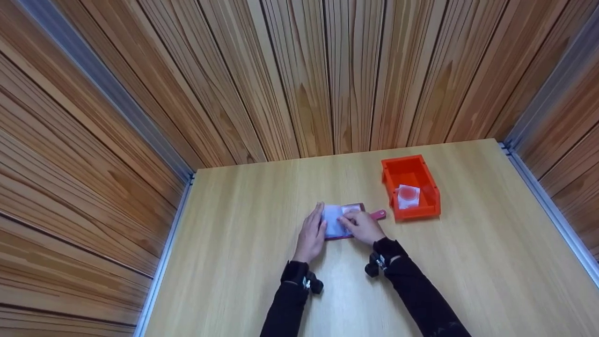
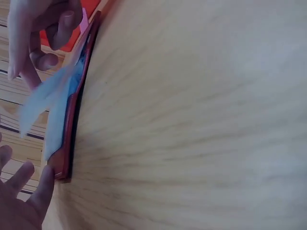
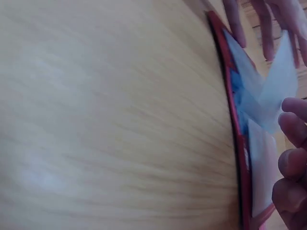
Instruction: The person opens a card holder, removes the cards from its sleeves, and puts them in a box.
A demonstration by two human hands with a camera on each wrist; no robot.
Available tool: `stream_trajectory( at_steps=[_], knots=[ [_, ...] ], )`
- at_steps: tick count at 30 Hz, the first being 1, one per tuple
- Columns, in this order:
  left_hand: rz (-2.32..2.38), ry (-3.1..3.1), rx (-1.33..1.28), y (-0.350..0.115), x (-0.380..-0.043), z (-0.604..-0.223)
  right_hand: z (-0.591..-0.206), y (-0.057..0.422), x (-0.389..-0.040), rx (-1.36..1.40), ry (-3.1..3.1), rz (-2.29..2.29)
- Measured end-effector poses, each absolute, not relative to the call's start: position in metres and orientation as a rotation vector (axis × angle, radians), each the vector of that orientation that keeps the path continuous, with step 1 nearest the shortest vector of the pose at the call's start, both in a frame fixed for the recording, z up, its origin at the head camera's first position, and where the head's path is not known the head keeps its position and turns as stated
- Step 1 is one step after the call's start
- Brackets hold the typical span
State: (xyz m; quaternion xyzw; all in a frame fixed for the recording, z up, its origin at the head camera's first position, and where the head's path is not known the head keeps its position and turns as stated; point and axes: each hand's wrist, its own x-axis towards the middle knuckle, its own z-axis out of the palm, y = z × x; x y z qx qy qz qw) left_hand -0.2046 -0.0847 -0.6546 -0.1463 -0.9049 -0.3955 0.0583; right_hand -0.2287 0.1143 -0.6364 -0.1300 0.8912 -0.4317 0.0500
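Observation:
A small red card holder [image 1: 362,206] lies spread on the table, with translucent plastic sleeves [image 1: 331,220] inside. A strap with a snap button [image 1: 379,214] sticks out on its right. My left hand [image 1: 311,234] rests along its left edge, fingers extended, one finger touching the cover's corner in the left wrist view. My right hand [image 1: 362,227] is over the right half, fingers loosely bent against a raised sleeve. That sleeve [image 3: 280,79] stands up between the hands in the right wrist view; the fingers [image 3: 292,124] are beside it, with no clear pinch. Something blue [image 2: 76,76] shows near the fold.
An orange-red bin [image 1: 416,213] stands to the right, behind the right hand. Inside it lies a small clear packet [image 1: 408,196] with a reddish round shape. Wood-panelled walls [image 1: 304,93] enclose the light wooden table [image 1: 234,262] at the back and sides.

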Motion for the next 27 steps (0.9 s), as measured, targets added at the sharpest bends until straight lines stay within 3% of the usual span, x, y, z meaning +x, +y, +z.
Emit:
stream_trajectory(
  at_steps=[9, 27],
  knots=[
    [-0.808, -2.844, -0.536, -0.080, -0.203, -0.664, -0.643, 0.105, -0.222, -0.668, 2.885, -1.068],
    [-0.766, -2.889, -0.519, -0.075, -0.200, -0.662, -0.641, 0.109, -0.218, -0.553, 2.851, -0.969]
  ],
)
